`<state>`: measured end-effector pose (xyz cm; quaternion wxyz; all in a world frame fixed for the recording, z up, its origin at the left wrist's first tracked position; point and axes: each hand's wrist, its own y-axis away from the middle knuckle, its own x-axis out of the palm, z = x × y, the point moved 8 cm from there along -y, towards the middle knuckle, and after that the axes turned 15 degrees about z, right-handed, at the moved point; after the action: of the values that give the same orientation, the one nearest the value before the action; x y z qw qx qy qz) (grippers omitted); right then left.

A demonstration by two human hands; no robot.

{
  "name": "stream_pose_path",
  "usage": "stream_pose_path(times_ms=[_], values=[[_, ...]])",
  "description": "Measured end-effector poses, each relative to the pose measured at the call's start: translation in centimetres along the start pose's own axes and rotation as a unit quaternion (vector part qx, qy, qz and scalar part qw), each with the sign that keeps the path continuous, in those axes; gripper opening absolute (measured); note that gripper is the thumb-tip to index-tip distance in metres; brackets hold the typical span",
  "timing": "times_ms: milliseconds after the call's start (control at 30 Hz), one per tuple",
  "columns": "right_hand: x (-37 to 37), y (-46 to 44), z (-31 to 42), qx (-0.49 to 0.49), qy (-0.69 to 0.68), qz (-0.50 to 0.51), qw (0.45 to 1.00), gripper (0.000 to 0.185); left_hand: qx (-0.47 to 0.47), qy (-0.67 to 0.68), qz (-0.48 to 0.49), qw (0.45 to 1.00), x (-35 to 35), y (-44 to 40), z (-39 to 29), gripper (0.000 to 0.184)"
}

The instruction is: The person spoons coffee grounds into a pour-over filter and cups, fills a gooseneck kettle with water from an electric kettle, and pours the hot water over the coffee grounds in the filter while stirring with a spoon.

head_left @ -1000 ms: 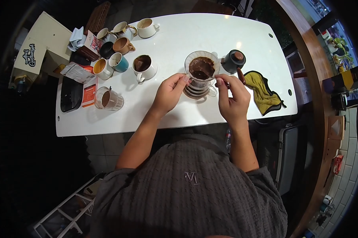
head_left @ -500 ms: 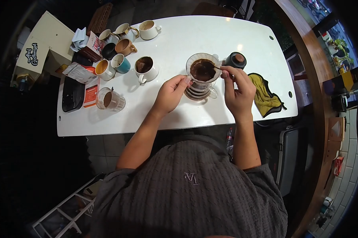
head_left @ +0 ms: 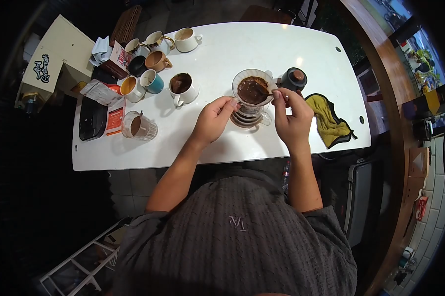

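A clear coffee dripper [head_left: 237,80] sits on top of a glass server [head_left: 246,121] near the middle of the table. Dark, wet coffee grounds [head_left: 251,92] fill it. My left hand [head_left: 213,121] pinches the dripper's near left side between thumb and fingers. In my right hand [head_left: 294,117] is a thin spoon [head_left: 268,92], held by its handle at the dripper's right rim. Its tip dips into the grounds, where the end is hard to see. Just behind my right hand stands a black round container [head_left: 288,79] with a brown centre on top.
A yellow-green cloth [head_left: 327,123] lies at the right of the white table [head_left: 222,44]. Left of the dripper stands a white mug [head_left: 186,94] with dark contents. Several cups, a ribbed glass [head_left: 143,129] with brown contents, and coffee bags [head_left: 102,92] crowd the left side.
My right hand has shifted slightly left and down, and the spoon now reaches lower into the grounds. My left hand keeps its hold on the dripper. The view has moved slightly.
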<state>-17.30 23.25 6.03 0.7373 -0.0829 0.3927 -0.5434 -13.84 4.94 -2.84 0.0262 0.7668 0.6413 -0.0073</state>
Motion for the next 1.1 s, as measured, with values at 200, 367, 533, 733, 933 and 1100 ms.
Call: stream_pose_path(times_ms=[200, 367, 533, 733, 933, 1100], values=[[0.7, 1.6, -4.2, 0.167, -0.184, -0.006, 0.969, 0.014, -0.004, -0.043, 0.004, 0.999, -0.3, 0.0, -0.8, 0.030], [-2.6, 2.2, -7.3, 0.125, -0.175, -0.055, 0.975, 0.031, -0.029, -0.044, 0.023, 0.998, -0.5, 0.0, -0.4, 0.031], [-5.7, 3.6, -12.1, 0.294, 0.141, -0.072, 0.942, 0.048, -0.020, -0.044, 0.026, 0.998, -0.6, -0.1, -0.2, 0.031], [-0.9, 6.3, -18.4, 0.458, -0.059, 0.091, 0.882, 0.049, -0.016, -0.054, 0.016, 0.998, -0.9, 0.1, -0.4, 0.030], [0.6, 6.3, -18.7, 0.449, -0.262, 0.016, 0.854, 0.036, -0.017, -0.047, 0.027, 0.998, -1.0, 0.1, -0.7, 0.028], [0.9, 6.4, -19.3, 0.428, -0.344, -0.008, 0.836, 0.030, -0.010, -0.074, -0.001, 0.997, -1.2, 0.2, -1.1, 0.025]])
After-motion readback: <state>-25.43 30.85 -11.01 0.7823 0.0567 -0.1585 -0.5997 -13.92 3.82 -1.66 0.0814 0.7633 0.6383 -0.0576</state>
